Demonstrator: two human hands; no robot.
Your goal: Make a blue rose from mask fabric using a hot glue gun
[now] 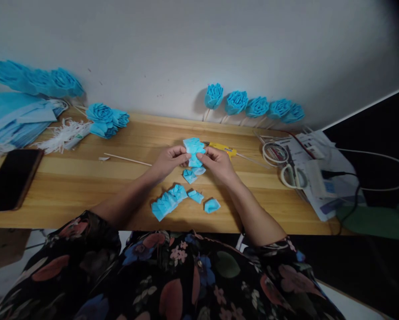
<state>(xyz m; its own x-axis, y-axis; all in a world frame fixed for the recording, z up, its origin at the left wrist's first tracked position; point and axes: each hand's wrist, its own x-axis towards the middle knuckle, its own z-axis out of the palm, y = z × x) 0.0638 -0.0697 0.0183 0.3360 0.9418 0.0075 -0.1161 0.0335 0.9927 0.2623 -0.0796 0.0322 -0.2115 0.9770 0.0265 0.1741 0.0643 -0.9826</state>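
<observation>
My left hand (170, 160) and my right hand (217, 162) meet over the middle of the wooden table (86, 186). Both pinch a small folded piece of blue fabric (193, 151) held just above the tabletop. Below the hands lie loose blue folded petals: a row of them (168, 202) at the left, one small piece (189, 176) under the hands, another (196, 195) in the middle, and one (212, 205) at the right. A yellow glue gun (223, 149) lies just behind my right hand.
Several finished blue fabric roses (253, 106) on sticks lean against the wall. More roses (106, 119) and blue face masks (16, 116) lie at the left, with white strings (62, 135), a thin wooden stick (128, 159) and a dark phone (11, 178). Scissors (292, 175), cables and papers lie at the right.
</observation>
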